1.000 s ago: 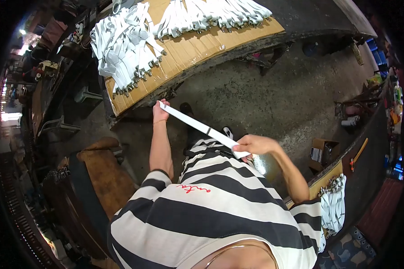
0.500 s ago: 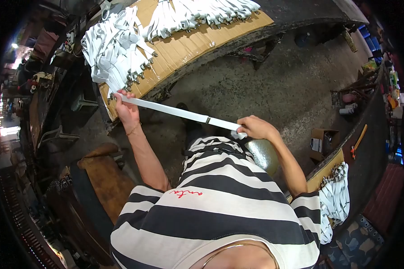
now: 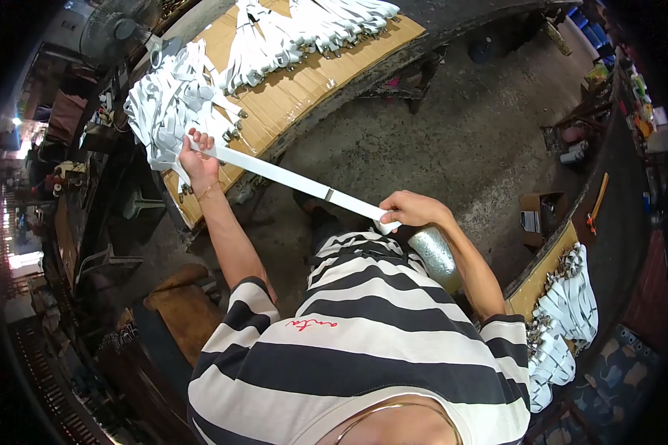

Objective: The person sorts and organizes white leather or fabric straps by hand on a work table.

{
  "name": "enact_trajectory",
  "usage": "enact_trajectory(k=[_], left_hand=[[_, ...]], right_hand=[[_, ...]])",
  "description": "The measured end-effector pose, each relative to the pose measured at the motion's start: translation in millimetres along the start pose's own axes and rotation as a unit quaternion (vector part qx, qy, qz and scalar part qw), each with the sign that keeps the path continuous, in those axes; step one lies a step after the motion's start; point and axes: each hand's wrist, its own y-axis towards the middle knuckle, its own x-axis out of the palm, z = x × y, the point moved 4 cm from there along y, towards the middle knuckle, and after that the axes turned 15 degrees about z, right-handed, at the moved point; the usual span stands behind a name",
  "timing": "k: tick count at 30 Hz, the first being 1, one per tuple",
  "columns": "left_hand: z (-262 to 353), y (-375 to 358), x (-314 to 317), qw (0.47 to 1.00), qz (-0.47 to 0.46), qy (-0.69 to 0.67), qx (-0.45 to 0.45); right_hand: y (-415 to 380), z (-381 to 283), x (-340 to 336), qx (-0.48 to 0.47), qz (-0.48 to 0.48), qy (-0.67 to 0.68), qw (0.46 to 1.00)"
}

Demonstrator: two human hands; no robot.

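Note:
A white strap is stretched taut and slanting between my two hands, with a small dark band across it nearer the right end. My left hand is closed round the strap's far end, just in front of a heap of similar white straps with metal ends. Close to my waist, my right hand pinches the near end, where a short folded part of the strap shows below the fingers. What metal fitting, if any, sits inside my left fingers is hidden.
Cardboard covers the curved bench, carrying more bunched white straps. To my right, another bundle of straps and an orange-handled tool lie on a dark bench. A cardboard box stands nearby. A fan is at upper left.
My left hand has risen slightly towards the strap heap, and the strap slants more steeply. My right hand has shifted a little left. The camera view has turned slightly, bringing the fan into sight.

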Motion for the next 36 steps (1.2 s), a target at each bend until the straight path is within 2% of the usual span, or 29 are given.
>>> enact_trajectory(k=[4, 6, 10, 12, 13, 18, 20, 22, 23, 24, 28, 30, 32, 33, 36], left_hand=[[-8, 9, 3, 1.0, 0.018, 0.01, 0.012], [0, 16, 1, 1.0, 0.004, -0.004, 0.025], [20, 21, 3, 0.999, 0.025, 0.015, 0.04], [32, 21, 7, 0.996, 0.054, 0.028, 0.065], [38, 27, 3, 0.998, 0.021, 0.022, 0.056], [67, 40, 4, 0.993, 0.036, 0.069, 0.086], [76, 39, 18, 0.985, 0.064, 0.129, 0.095], [84, 44, 21, 0.99, 0.067, 0.092, 0.088], [88, 60, 16, 0.994, 0.053, 0.083, 0.049], [89, 75, 10, 0.996, 0.04, 0.075, 0.01], [92, 106, 10, 0.992, 0.063, 0.105, 0.022], [102, 129, -2, 0.994, 0.034, 0.099, 0.017], [119, 148, -16, 0.986, 0.117, 0.101, 0.069], [130, 166, -30, 0.995, 0.062, 0.075, 0.033], [156, 190, -50, 0.992, 0.1, 0.074, 0.017]], right_hand=[[0, -16, -4, -0.003, 0.061, -0.058, 0.996], [-2, -24, -2, -0.035, 0.092, -0.047, 0.994], [-6, -49, -3, 0.005, 0.107, -0.033, 0.994], [-7, -61, -2, -0.019, 0.146, 0.033, 0.989], [-8, -67, -2, -0.015, 0.169, 0.072, 0.983], [-8, -85, -2, -0.028, 0.2, 0.06, 0.978], [-8, -92, -4, -0.084, 0.213, 0.011, 0.973], [-14, -109, -9, -0.109, 0.235, -0.015, 0.966], [-18, -120, -14, -0.133, 0.255, -0.042, 0.957], [-20, -127, -16, -0.135, 0.255, -0.042, 0.956], [-37, -154, -28, -0.198, 0.267, -0.054, 0.941], [-56, -164, -35, -0.243, 0.236, -0.064, 0.939], [-80, -172, -38, -0.296, 0.239, -0.019, 0.925], [-93, -178, -41, -0.308, 0.235, -0.025, 0.922], [-131, -194, -55, -0.307, 0.213, -0.003, 0.928]])
